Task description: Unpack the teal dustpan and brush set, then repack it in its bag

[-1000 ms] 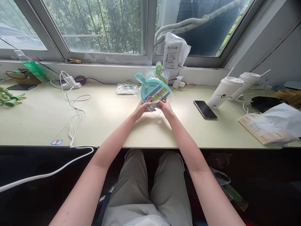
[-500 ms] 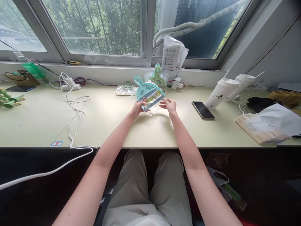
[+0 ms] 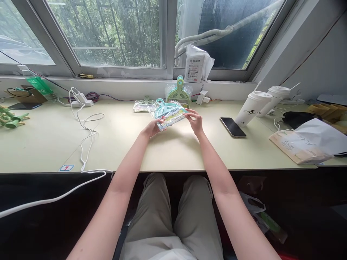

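Note:
A light-blue mini dustpan set (image 3: pixel 169 112) with a printed label, in clear plastic wrap, is held above the desk. My left hand (image 3: pixel 154 128) grips its lower left corner, thumb on top. My right hand (image 3: pixel 194 120) has its fingers closed on the wrap at the right edge. The set is tilted back, its handle pointing away from me. Right behind it a green dustpan set (image 3: pixel 179 94) in clear wrap stands against the wall. Another wrapped green dustpan set (image 3: pixel 144 104) lies flat on the desk, left of the standing one.
A phone (image 3: pixel 232 127) and two lidded paper cups (image 3: pixel 254 108) with straws are on the right. Farther right lies a face-tissue pack (image 3: pixel 298 146). White cables (image 3: pixel 88 137) run across the left side to a power strip (image 3: pixel 82 102). A packet (image 3: pixel 197 66) stands on the sill.
The light-blue dustpan set has tipped back and sunk slightly, with more clear wrap showing over it. My right hand's fingers have moved onto its right edge.

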A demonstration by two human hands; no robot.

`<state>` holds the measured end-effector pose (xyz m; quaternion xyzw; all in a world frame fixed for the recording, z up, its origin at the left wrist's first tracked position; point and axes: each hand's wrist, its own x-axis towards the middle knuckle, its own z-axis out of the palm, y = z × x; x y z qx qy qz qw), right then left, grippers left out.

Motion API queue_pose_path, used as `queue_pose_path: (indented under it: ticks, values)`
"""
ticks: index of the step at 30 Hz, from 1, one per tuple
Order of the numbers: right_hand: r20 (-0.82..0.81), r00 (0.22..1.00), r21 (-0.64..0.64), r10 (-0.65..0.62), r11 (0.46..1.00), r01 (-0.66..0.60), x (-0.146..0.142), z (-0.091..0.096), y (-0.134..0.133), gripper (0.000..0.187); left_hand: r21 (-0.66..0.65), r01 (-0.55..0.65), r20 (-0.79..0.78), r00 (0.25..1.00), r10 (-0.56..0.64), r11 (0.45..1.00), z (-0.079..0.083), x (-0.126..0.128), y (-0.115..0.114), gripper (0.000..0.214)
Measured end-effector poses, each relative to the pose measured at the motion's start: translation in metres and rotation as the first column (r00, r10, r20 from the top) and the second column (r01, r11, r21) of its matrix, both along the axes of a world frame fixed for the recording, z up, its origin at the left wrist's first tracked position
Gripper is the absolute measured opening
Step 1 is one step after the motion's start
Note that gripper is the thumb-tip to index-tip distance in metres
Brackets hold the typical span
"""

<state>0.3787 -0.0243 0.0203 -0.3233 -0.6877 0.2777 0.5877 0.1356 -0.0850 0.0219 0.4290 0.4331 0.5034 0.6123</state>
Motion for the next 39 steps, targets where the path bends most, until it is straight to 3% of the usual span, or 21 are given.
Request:
queue_pose_path:
  ticks: [8, 14, 19, 24, 25, 28, 29, 31, 34, 37, 39]
  values:
    - [-0.115, 0.993, -0.121, -0.038, 0.992, 0.024, -0.003, -0.013, 0.007, 0.017, -0.023, 0.210, -0.092, 0.973, -0.211, 0.977, 0.003, 0.001, -0.008, 0.052]
    - [-0.141, 0.990, -0.356, 0.022, 0.932, -0.072, -0.003, -0.024, 0.018, 0.059, -0.010, 0.248, -0.192, 0.950, -0.245, 0.969, 0.003, 0.001, -0.010, 0.056]
    - [-0.150, 0.989, -0.539, -0.015, 0.839, -0.069, 0.001, -0.031, 0.031, 0.035, 0.160, 0.069, -0.265, 0.964, -0.025, 0.985, 0.004, 0.009, -0.010, 0.076]
    - [-0.190, 0.969, -0.582, -0.156, 0.813, 0.016, 0.009, -0.030, 0.036, 0.039, 0.385, -0.063, -0.346, 0.915, 0.208, 0.921, 0.001, 0.027, -0.007, 0.097]
    - [-0.191, 0.967, -0.579, -0.167, 0.815, 0.026, 0.009, -0.030, 0.035, 0.039, 0.415, -0.107, -0.364, 0.891, 0.273, 0.904, -0.001, 0.031, -0.005, 0.087]
    - [-0.170, 0.970, -0.552, -0.172, 0.832, 0.050, 0.005, -0.028, 0.033, 0.038, 0.479, -0.290, -0.378, 0.784, 0.492, 0.829, -0.009, 0.037, 0.006, 0.026]
    - [-0.156, 0.973, -0.537, -0.171, 0.841, 0.062, 0.003, -0.028, 0.033, 0.038, 0.491, -0.347, -0.375, 0.743, 0.554, 0.799, -0.011, 0.036, 0.010, 0.015]
    - [-0.113, 0.977, -0.505, -0.179, 0.857, 0.098, -0.003, -0.029, 0.034, 0.037, 0.505, -0.428, -0.375, 0.674, 0.637, 0.750, -0.013, 0.033, 0.020, 0.012]
    - [-0.024, 0.973, -0.453, -0.232, 0.870, 0.196, -0.009, -0.030, 0.041, 0.037, 0.507, -0.461, -0.406, 0.617, 0.674, 0.728, -0.012, 0.024, 0.035, 0.030]
    - [0.071, 0.948, -0.382, -0.309, 0.870, 0.312, -0.012, -0.030, 0.055, 0.036, 0.506, -0.429, -0.468, 0.592, 0.656, 0.748, -0.009, 0.016, 0.057, 0.053]
    - [0.127, 0.924, -0.327, -0.361, 0.864, 0.382, -0.014, -0.029, 0.067, 0.036, 0.502, -0.396, -0.517, 0.576, 0.633, 0.769, -0.008, 0.014, 0.075, 0.045]
